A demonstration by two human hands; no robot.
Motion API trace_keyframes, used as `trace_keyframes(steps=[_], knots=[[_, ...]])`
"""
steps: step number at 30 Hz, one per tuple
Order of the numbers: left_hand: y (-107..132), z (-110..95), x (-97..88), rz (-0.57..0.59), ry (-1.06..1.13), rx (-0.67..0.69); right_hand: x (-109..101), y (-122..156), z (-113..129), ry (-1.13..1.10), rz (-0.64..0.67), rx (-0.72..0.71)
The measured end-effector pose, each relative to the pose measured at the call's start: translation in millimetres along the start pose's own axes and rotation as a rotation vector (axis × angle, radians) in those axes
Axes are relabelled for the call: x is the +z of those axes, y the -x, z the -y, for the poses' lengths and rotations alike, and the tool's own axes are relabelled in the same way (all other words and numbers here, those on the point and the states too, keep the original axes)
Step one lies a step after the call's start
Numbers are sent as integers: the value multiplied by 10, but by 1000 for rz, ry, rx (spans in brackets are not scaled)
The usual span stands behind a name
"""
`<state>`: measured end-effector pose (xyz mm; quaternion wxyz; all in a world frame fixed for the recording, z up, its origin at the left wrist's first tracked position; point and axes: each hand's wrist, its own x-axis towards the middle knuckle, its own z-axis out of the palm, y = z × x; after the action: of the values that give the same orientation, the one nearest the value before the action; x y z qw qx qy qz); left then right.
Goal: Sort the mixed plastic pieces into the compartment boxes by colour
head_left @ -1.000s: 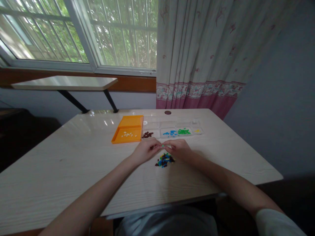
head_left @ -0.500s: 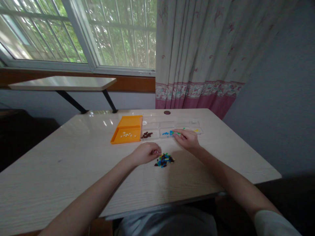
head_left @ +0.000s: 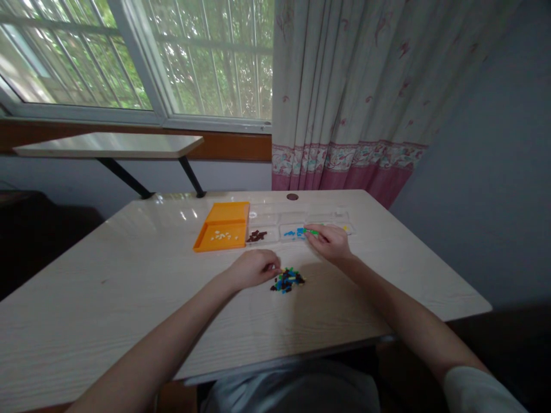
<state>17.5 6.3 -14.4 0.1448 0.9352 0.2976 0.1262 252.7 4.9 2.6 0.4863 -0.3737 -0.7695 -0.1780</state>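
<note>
My left hand (head_left: 257, 268), fingers curled closed, rests on the table at the left edge of a mixed pile of small building bricks (head_left: 287, 280) in blue, green, dark brown and yellow. Whatever its fingertips hold is hidden. My right hand (head_left: 330, 242) is pinched over the front row of a clear compartment tray (head_left: 282, 228). Green bits (head_left: 313, 232) show right at its fingertips; I cannot tell whether they are held or lie in the tray. Blue bricks (head_left: 294, 233) lie just left of these fingers. A few yellow bricks (head_left: 345, 228) show beyond the hand.
An open orange case (head_left: 228, 213) holds white pieces (head_left: 224, 236) in its near half. Beside it, dark brown bricks (head_left: 257, 236) fill a clear compartment. A raised shelf (head_left: 116, 146) stands at the back left, and a round brown disc (head_left: 292, 197) is at the table's far edge.
My right hand has shifted slightly to the right over the tray, and more green shows by its fingertips. The left hand stays by the pile, its fingers curled a little tighter.
</note>
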Motion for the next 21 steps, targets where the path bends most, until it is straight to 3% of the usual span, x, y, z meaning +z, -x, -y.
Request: trace_keyframes(steps=[10,14,21], knots=[[11,-1,-25,23,-77,15,-40,-26,-61,37,7,-55],[14,-12,-45,29,-95,14,-160,-76,-299,131,164,-64],[31,-3,-68,24,-133,11,-161,2,-682,253,468,115]])
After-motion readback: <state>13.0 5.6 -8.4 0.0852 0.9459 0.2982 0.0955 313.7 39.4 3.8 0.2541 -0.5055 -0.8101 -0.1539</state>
